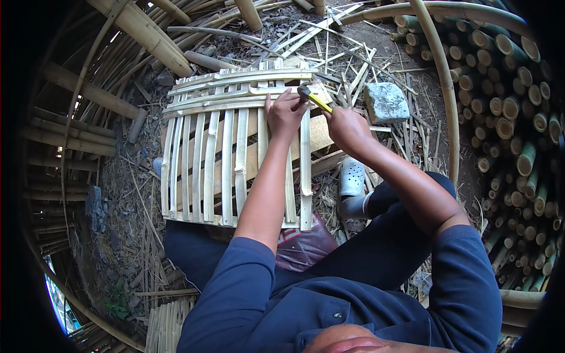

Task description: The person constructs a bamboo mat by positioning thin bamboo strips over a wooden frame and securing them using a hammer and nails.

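Observation:
A slatted bamboo panel (228,159) lies in front of me, with lengthwise slats and several cross strips (220,106) over its far part. My right hand (351,130) is closed around the yellow handle of a hammer (318,101). The dark hammer head is at the fingertips of my left hand (285,115), over the panel's right end. My left hand rests on the cross strips with its fingers drawn together. Whatever those fingers pinch is too small or hidden to make out.
Wooden boards (318,134) lie under the panel. A pale stone block (386,103) sits to its right, near my light clog (352,177). Cut bamboo poles (524,106) are stacked at the right. Split strips (359,67) litter the ground beyond; thick bamboo poles (147,38) stand at the left.

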### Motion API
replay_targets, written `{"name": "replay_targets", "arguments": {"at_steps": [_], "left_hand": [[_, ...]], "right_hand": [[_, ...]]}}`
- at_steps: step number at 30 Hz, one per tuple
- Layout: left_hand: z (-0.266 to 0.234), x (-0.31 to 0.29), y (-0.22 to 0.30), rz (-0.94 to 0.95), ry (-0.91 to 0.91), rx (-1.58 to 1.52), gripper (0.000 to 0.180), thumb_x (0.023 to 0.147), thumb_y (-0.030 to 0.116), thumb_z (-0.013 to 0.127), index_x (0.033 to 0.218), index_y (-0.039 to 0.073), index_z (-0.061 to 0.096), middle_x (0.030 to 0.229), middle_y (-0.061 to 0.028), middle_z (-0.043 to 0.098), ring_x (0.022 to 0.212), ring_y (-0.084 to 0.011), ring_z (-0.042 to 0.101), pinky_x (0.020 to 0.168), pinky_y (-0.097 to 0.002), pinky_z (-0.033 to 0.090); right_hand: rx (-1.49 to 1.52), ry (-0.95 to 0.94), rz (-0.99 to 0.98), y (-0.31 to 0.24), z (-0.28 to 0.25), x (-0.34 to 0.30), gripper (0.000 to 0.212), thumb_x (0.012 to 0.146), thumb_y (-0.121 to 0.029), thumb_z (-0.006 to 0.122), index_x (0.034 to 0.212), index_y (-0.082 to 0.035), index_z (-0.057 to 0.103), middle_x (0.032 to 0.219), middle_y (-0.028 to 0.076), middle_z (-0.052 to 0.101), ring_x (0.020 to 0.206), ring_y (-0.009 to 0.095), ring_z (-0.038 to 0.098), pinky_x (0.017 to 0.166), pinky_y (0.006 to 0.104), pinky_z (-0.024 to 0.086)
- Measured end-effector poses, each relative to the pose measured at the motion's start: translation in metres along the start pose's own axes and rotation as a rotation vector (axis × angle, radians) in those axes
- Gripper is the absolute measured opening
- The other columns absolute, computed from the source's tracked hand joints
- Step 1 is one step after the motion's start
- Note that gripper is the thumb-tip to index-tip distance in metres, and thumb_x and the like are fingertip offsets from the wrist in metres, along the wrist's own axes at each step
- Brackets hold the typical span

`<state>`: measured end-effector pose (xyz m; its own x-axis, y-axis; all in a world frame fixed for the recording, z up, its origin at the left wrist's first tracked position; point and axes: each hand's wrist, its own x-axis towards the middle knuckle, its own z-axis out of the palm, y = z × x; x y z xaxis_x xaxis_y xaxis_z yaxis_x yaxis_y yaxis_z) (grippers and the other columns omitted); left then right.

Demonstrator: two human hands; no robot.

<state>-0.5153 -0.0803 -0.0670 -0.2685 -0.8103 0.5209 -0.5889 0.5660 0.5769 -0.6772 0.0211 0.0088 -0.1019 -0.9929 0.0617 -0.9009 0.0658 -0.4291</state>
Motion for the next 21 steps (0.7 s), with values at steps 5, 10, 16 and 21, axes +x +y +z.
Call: {"name": "replay_targets", "arguments": {"at_steps": [5, 10, 16, 21], "left_hand": [[-0.002, -0.001, -0.01, 0.001, 0.072, 0.011, 0.013, 0.083, 0.027, 0.077, 0.089, 0.015, 0.08, 0.106, 0.0025, 0.077, 0.124, -0.0236, 0.064, 0.119, -0.0568, 0.02], [0.002, -0.001, -0.001, -0.022, -0.011, 0.023, 0.012, 0.085, 0.024, 0.077, 0.092, 0.016, 0.081, 0.107, 0.0013, 0.077, 0.126, -0.0209, 0.062, 0.12, -0.0555, 0.02], [-0.003, -0.002, -0.005, -0.001, 0.063, 0.002, 0.013, 0.084, 0.025, 0.076, 0.088, 0.014, 0.08, 0.103, 0.0005, 0.078, 0.122, -0.0228, 0.065, 0.119, -0.0562, 0.02], [-0.002, -0.001, -0.009, -0.027, 0.048, 0.019, 0.013, 0.084, 0.025, 0.076, 0.087, 0.013, 0.08, 0.101, -0.0011, 0.078, 0.122, -0.0233, 0.065, 0.119, -0.0545, 0.021]], "right_hand": [[0.064, 0.148, -0.031, -0.02, -0.014, 0.0, 0.041, 0.104, -0.035, 0.052, 0.087, 0.001, 0.063, 0.074, 0.025, 0.068, 0.07, 0.046, 0.067, 0.064, 0.0562, 0.051], [-0.015, 0.013, 0.022, 0.001, -0.004, 0.001, 0.042, 0.104, -0.036, 0.052, 0.087, 0.001, 0.063, 0.075, 0.026, 0.067, 0.07, 0.046, 0.066, 0.065, 0.0559, 0.051], [0.034, 0.073, 0.021, -0.016, -0.013, -0.002, 0.041, 0.103, -0.035, 0.053, 0.087, 0.001, 0.063, 0.076, 0.028, 0.067, 0.073, 0.047, 0.067, 0.065, 0.0571, 0.051], [0.058, 0.052, 0.035, -0.019, -0.015, -0.001, 0.041, 0.103, -0.036, 0.054, 0.087, 0.001, 0.064, 0.076, 0.026, 0.067, 0.072, 0.046, 0.066, 0.065, 0.0568, 0.051]]}}
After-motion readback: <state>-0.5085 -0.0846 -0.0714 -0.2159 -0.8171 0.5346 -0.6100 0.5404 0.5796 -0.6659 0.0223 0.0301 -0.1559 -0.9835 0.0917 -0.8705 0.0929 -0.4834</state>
